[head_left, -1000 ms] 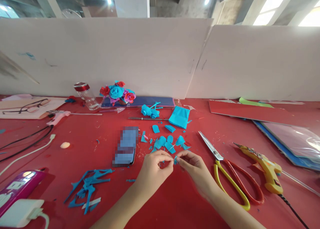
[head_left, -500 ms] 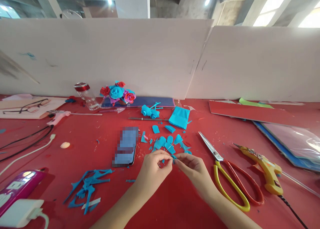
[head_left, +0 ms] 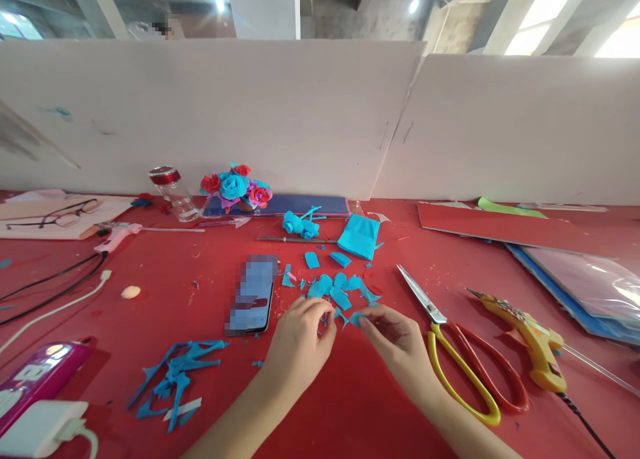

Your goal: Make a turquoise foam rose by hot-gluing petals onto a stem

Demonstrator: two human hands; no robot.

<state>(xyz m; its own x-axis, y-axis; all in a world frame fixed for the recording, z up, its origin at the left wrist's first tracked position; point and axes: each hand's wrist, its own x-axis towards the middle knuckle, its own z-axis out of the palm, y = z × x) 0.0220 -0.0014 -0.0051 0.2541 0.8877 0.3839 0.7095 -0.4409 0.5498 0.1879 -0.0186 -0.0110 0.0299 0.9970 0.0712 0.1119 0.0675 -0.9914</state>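
While two hands (head_left: 301, 335) (head_left: 400, 339) curl, one pinches paper (head_left: 355, 319).

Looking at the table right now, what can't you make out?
All in the head view:
- Phone: screen pixelated.
- Left hand: whether its fingertips grip anything is too small to tell.
- Blue piece: partly hidden by the right hand.
- Purple device: cut off by the left edge.
- Glue gun: its cord is cut off by the bottom edge.

White panels (head_left: 215, 105) stand along the back of the red bench (head_left: 345, 405); beyond are a pale pillar (head_left: 263, 9), lamps (head_left: 414, 6) and bright windows (head_left: 543, 12).
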